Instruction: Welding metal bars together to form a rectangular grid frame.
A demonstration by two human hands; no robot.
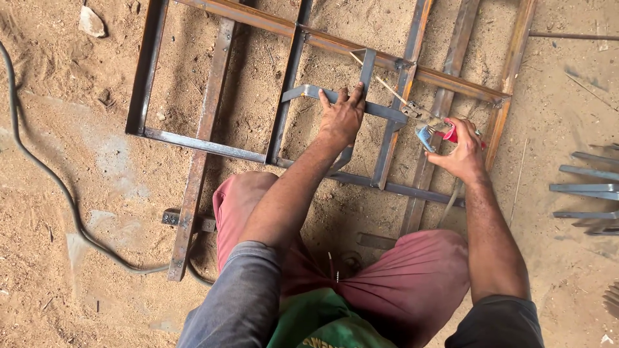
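A rusty steel frame (206,145) of welded bars lies flat on sandy ground. My left hand (342,117) presses down on a grey flat steel bar (380,111) laid across the frame's middle, fingers spread over it. My right hand (461,153) grips a red-handled electrode holder (445,134). A thin welding rod (385,84) runs from the holder up and to the left, crossing the frame's vertical bar near the grey bar's right end. I squat over the frame, knees in reddish shorts just below it.
A black cable (45,171) curves over the sand at the left. Several grey steel strips (587,190) lie at the right edge. A stone (91,22) sits top left, and a short metal offcut (380,241) lies between my knees.
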